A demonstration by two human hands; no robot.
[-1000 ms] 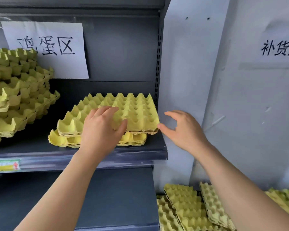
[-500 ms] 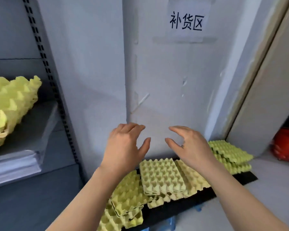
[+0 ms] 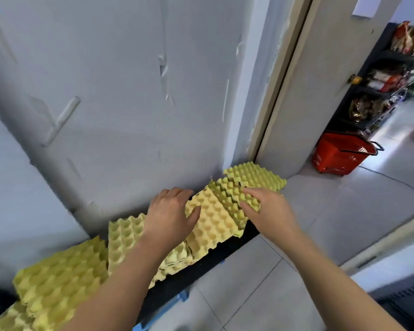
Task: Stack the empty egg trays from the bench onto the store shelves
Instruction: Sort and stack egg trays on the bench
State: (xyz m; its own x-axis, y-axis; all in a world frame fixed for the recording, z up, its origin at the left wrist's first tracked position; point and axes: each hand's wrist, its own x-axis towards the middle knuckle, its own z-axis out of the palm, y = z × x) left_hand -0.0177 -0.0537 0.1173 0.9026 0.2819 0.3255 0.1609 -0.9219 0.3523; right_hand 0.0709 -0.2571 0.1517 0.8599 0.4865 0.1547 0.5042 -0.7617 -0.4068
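- Left hand is resting, fingers spread, on the tilted egg tray.
- Right hand, at its three o'clock, is touching the neighbouring trays, fingers spread.

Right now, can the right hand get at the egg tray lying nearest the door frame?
Probably yes: the right hand is just short of it, and that end tray lies uncovered, nothing between.

I see a low black bench running along the wall, with yellow trays lying on it in loose, overlapping piles. It stands on a pale tiled floor, where a red basket sits well apart.
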